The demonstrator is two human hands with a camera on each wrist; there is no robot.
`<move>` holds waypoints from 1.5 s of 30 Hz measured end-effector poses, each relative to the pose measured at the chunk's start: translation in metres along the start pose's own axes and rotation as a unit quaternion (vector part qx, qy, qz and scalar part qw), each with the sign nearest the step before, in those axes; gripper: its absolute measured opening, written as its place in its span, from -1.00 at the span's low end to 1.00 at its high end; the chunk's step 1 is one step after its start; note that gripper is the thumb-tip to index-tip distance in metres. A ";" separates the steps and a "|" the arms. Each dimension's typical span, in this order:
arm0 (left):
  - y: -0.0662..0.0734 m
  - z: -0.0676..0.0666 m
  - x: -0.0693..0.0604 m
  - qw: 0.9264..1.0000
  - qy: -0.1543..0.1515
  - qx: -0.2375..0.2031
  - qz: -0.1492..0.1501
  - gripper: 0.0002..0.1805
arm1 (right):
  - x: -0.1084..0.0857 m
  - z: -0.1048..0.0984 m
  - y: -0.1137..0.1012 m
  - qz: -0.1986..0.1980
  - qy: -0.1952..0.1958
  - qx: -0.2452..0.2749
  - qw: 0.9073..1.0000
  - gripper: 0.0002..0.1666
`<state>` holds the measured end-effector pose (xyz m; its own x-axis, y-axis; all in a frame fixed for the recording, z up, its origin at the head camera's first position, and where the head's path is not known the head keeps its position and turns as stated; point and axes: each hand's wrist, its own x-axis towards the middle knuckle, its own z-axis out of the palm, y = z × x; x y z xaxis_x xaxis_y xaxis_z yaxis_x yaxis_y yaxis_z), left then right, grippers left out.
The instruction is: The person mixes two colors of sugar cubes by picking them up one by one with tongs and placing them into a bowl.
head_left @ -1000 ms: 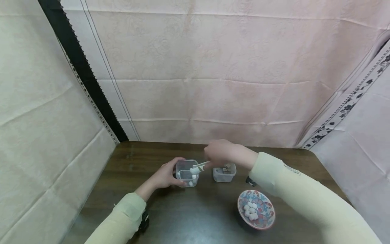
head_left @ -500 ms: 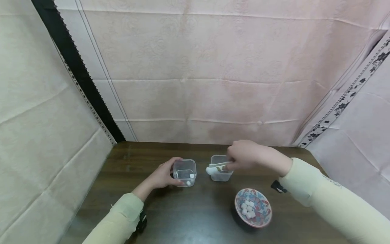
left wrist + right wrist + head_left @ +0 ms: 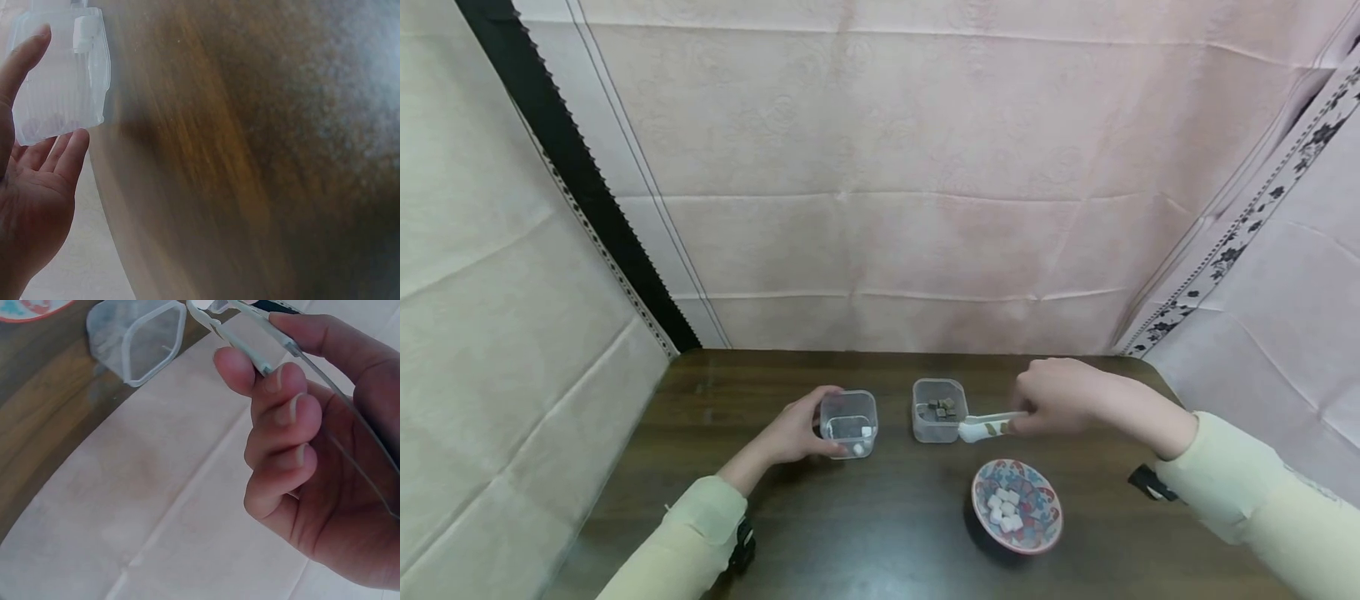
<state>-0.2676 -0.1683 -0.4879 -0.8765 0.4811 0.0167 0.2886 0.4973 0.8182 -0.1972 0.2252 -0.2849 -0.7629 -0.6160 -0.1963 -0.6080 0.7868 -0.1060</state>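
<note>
Left hand (image 3: 799, 427): thumb and fingers grip a clear, square plastic tub (image 3: 842, 403), presumably to steady it. Right hand (image 3: 1062, 397): pinches metal tongs (image 3: 987, 426) with pale, leaf-printed ends pointing to 9 o'clock, likely held back from the tips to leave them free; contents of the tips, cannot tell. Second clear plastic tub (image 3: 932, 433), brown cubes (image 3: 943, 407) inside: 3 o'clock of the first. Round red-and-blue patterned bowl (image 3: 1039, 510), white cubes (image 3: 1004, 508) inside: 4 o'clock. Gripped tub: see-through, rounded corners, white pieces (image 3: 867, 432) toward 5 o'clock inside. Tongs: slim.
</note>
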 end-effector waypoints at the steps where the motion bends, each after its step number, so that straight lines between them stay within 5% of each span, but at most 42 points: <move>1: 0.000 0.000 0.000 1.000 0.000 0.001 0.001 0.01 | -0.003 0.001 0.001 0.003 -0.005 0.003 1.000 -0.46; 11: 0.000 -0.001 0.000 1.000 0.000 0.000 0.005 0.01 | -0.025 0.024 0.008 0.045 -0.055 0.039 0.997 -0.44; 23: 0.002 -0.001 0.000 1.000 -0.002 0.006 0.005 0.01 | -0.030 0.057 0.008 0.007 -0.074 0.045 0.996 -0.40; 30: 0.001 0.000 0.001 1.000 -0.004 0.005 0.001 0.01 | -0.030 0.069 0.003 0.032 -0.099 0.042 0.994 -0.39; 45: -0.001 0.000 0.001 1.000 -0.002 0.003 -0.001 0.01 | -0.030 0.060 0.005 0.069 -0.112 0.047 0.990 -0.34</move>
<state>-0.2691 -0.1681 -0.4886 -0.8755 0.4831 0.0119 0.2887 0.5031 0.8146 -0.1640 0.2497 -0.3384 -0.7634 -0.4860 -0.4255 -0.4697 0.8698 -0.1509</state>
